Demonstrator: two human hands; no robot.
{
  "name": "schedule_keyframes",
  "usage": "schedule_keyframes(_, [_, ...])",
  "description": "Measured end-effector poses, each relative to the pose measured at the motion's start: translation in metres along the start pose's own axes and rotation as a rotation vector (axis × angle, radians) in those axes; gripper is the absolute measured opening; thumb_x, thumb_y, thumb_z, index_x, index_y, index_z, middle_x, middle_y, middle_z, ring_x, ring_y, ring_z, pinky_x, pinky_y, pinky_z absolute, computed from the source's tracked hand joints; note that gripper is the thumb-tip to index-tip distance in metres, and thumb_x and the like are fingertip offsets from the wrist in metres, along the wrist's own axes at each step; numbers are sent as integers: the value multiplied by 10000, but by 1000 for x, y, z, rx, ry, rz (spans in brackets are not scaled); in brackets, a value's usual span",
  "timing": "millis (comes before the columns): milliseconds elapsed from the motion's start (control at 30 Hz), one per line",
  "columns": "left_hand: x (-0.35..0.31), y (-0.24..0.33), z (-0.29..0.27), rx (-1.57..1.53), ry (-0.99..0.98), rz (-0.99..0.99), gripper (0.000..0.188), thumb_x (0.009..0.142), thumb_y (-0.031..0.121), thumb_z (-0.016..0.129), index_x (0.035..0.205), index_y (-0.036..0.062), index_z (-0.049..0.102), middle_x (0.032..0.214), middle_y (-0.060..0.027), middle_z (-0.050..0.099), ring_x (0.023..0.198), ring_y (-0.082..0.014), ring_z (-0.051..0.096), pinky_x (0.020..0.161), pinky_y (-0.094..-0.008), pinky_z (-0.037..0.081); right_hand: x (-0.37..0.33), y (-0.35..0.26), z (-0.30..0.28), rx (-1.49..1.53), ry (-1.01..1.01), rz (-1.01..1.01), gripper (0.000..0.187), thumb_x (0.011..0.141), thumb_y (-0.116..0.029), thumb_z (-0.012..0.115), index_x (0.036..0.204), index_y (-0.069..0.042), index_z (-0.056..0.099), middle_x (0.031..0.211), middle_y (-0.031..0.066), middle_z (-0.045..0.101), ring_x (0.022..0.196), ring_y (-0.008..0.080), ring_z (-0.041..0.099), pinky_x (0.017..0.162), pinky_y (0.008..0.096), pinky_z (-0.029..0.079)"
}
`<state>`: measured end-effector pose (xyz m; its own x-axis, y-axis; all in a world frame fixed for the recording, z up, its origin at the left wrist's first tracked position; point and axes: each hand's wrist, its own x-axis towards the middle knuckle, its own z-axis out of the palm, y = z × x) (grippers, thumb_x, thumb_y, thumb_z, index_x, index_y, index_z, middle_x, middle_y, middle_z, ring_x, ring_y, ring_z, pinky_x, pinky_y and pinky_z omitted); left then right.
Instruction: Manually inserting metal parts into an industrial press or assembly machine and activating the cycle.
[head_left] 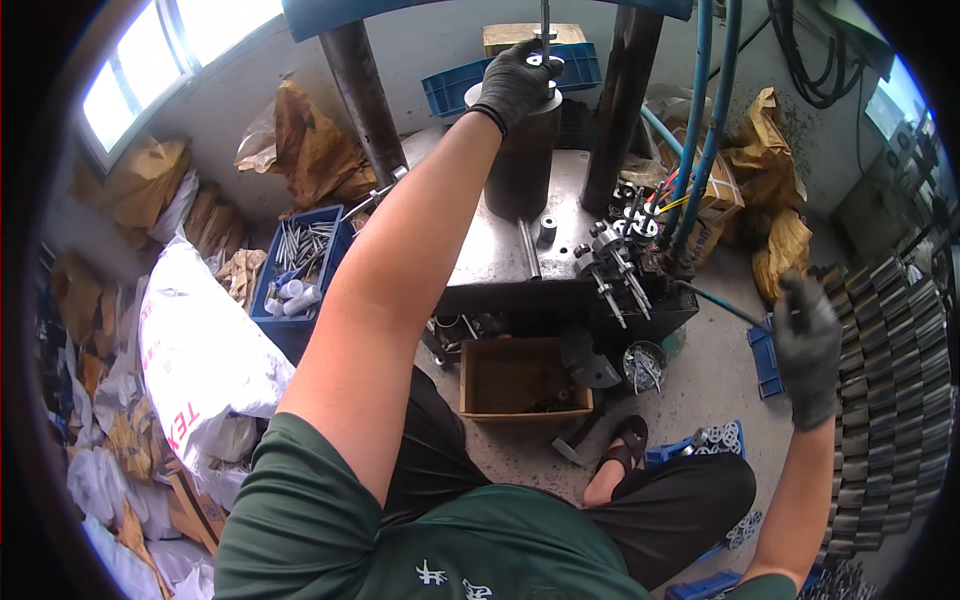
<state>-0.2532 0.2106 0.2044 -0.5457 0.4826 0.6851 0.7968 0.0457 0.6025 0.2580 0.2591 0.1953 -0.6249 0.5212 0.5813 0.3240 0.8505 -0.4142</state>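
My left hand (515, 85), in a dark grey glove, reaches to the top of a thick dark metal cylinder (522, 165) on the press. Its fingers close around a small pale metal ring (541, 61), partly hidden by the glove. Just above hangs a thin upright metal rod (545, 18). Out to the right, my gloved right hand (808, 350) is closed at the end of a slim blue-green lever (722, 302) that runs from the machine. On the steel press table (470, 245) stand a short metal sleeve (547, 229) and a lying bar (529, 250).
Dark pillars (362, 100) flank the cylinder. Blue hoses (705, 130) hang at the right. A blue crate (335, 240) of metal pins sits left of the table, beside a white sack (205, 360). A wooden box (526, 412) and a hammer (575, 440) lie below. Stacked metal pieces (890, 400) line the right.
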Motion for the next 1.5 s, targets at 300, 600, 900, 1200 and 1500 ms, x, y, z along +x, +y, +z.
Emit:
schedule_keyframes(300, [-7,11,-8,-195,-67,-124,591,882,342,839,1379,83,650,981,-103,764,820,-153,734,774,-312,612,122,38,12,-159,173,21,365,1003,-188,640,1340,-56,683,939,185,749,792,199,734,750,348,574])
schedule_keyframes(600, [2,-2,3,-366,-132,-170,616,919,299,820,1456,105,589,996,-101,786,814,-143,738,733,-305,622,-11,8,-19,-119,-621,252,407,880,-155,675,1243,28,694,1138,252,730,1037,341,735,929,396,566])
schedule_keyframes(900, [-1,5,-4,-254,-130,-175,577,933,234,806,1453,105,590,979,-81,788,784,-117,715,718,-292,613,-67,-7,-8,-189,-765,163,292,855,-115,639,1090,26,740,963,244,736,903,404,723,844,453,582])
schedule_keyframes(1200, [1,3,-2,-333,-148,-226,545,921,276,816,1404,107,630,953,-73,780,787,-122,728,723,-298,622,-66,-3,-12,-240,-805,90,300,861,-91,614,1116,4,740,963,234,739,930,396,724,856,444,584])
schedule_keyframes(1500, [0,4,-2,-321,-104,-223,571,898,305,836,1395,102,642,974,-105,783,789,-140,732,731,-305,622,-64,-2,-12,-259,-839,49,300,877,-74,613,1137,9,737,979,226,739,903,392,726,848,430,584])
